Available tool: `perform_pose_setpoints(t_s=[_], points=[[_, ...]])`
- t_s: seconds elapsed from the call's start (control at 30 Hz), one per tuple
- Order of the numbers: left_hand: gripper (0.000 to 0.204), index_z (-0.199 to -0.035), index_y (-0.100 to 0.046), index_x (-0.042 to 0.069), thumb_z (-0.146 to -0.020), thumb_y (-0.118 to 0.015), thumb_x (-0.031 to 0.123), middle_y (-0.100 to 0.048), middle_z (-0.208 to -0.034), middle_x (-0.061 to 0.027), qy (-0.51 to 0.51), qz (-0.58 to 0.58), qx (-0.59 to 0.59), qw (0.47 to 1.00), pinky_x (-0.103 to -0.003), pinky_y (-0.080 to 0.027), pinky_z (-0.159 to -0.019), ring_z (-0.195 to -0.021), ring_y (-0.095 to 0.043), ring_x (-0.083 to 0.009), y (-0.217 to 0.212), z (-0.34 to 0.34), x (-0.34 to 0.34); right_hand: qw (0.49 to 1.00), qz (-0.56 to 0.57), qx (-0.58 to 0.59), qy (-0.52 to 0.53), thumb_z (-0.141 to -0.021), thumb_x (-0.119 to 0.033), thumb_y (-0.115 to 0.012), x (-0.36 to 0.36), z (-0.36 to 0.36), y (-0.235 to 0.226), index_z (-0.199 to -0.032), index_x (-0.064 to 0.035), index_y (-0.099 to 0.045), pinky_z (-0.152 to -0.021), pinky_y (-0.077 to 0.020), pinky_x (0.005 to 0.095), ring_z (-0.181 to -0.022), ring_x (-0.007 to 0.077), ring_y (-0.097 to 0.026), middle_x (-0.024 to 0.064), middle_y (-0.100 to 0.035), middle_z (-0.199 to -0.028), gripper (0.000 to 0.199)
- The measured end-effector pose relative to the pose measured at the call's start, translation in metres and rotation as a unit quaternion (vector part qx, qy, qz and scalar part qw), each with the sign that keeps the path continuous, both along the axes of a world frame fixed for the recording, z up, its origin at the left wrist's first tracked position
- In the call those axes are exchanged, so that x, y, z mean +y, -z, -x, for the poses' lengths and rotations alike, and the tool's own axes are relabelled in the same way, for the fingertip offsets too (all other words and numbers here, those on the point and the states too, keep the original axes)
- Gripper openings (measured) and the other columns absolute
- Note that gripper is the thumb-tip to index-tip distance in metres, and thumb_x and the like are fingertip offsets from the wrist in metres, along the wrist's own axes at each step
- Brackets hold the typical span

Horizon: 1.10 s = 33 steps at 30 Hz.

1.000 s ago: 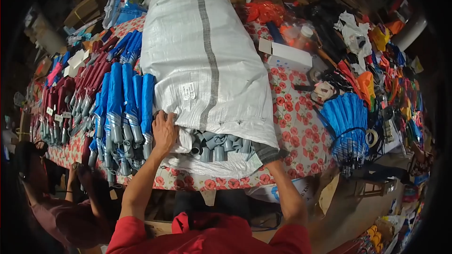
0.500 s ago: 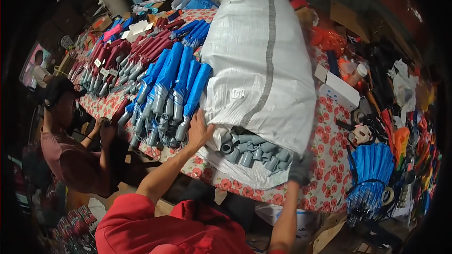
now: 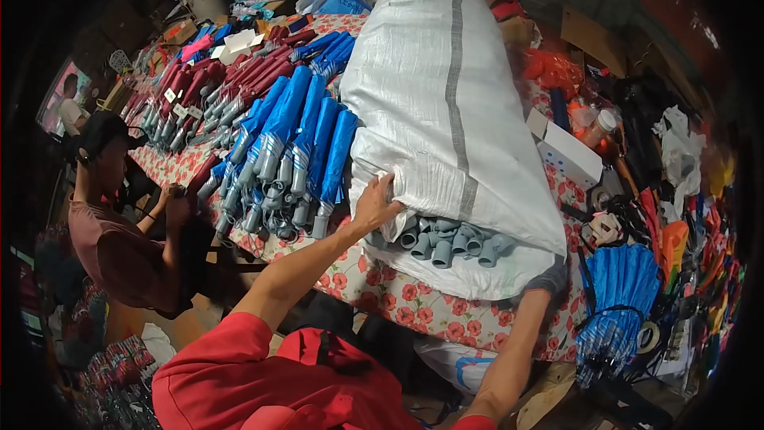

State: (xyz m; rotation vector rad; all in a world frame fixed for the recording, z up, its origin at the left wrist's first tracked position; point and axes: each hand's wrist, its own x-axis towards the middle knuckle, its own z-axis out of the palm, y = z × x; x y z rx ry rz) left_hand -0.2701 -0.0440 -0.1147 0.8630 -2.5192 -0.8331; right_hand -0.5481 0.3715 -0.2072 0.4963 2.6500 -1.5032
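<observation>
A large white woven sack (image 3: 414, 95) with a dark stripe lies on the table, its mouth toward me. Grey plastic umbrella handles (image 3: 454, 243) fill the mouth and rest on the sack's lower flap. My bare left hand (image 3: 376, 205) is closed on the upper left edge of the mouth, bunching the fabric. My right hand (image 3: 547, 277), in a dark grey glove, grips the mouth's lower right corner; its fingertips are partly hidden. Just left of the sack lies a pile of folded blue umbrellas (image 3: 296, 131) with grey handles.
Maroon folded umbrellas (image 3: 207, 84) cover the far left of the flowered table (image 3: 390, 295). At left, a co-worker (image 3: 119, 231) sits with both hands raised together. On the right are an open white box (image 3: 569, 151), a blue umbrella (image 3: 621, 295) and heaped coloured fabric.
My left hand has moved right onto the sack's edge and closed on it. My right hand has gone right and up with the corner. The mouth is wider and the handles have shifted.
</observation>
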Motion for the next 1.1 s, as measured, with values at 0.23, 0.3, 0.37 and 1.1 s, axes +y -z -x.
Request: perform_pose_setpoints(t_s=[0.23,0.3,0.37,1.1], points=[[0.073,-0.139,-0.047,0.007,-0.073,-0.072,0.024,-0.052,-0.13,-0.029,0.023,-0.002,0.017,1.0,-0.048,-0.046,-0.1,-0.116,-0.054,-0.0466,0.008,0.001,0.021,0.967,0.059,0.169,-0.18,-0.103,-0.025,-0.043,0.026,-0.02,-0.046,-0.129,0.0039,-0.056,-0.091,-0.0532,0.0345,-0.11,0.022,-0.063,0.0184,-0.062,-0.123,0.041],[0.071,-0.138,-0.048,0.007,-0.072,-0.072,0.021,-0.052,-0.13,-0.0294,0.041,0.003,0.017,0.999,-0.048,-0.046,-0.1,-0.115,-0.054,-0.0468,0.009,-0.002,0.028,0.954,0.293,0.038,-0.058,-0.103,-0.026,-0.045,-0.037,-0.078,-0.155,-0.132,0.0039,-0.054,-0.093,-0.053,0.0356,-0.112,0.0232,-0.062,0.0183,-0.061,-0.127,0.043],[0.071,-0.137,-0.048,0.007,-0.072,-0.072,0.019,-0.051,-0.131,-0.0297,0.064,-0.008,0.036,0.997,-0.048,-0.046,-0.1,-0.115,-0.054,-0.0468,0.004,0.01,0.041,0.862,0.495,-0.073,0.084,-0.102,-0.027,-0.046,-0.033,-0.116,-0.199,-0.135,0.004,-0.051,-0.095,-0.0528,0.0368,-0.114,0.0245,-0.061,0.0182,-0.059,-0.131,0.045],[0.033,-0.115,-0.062,0.009,-0.083,-0.064,0.012,-0.054,-0.134,-0.0231,0.1,-0.036,0.194,0.975,-0.045,-0.048,-0.098,-0.115,-0.056,-0.0418,-0.002,0.075,0.148,0.89,-0.386,0.221,-0.099,-0.095,-0.021,-0.062,0.257,-0.051,-0.039,-0.125,0.0021,-0.06,-0.096,-0.0473,0.0398,-0.112,0.0307,-0.06,0.0159,-0.065,-0.123,0.038]])
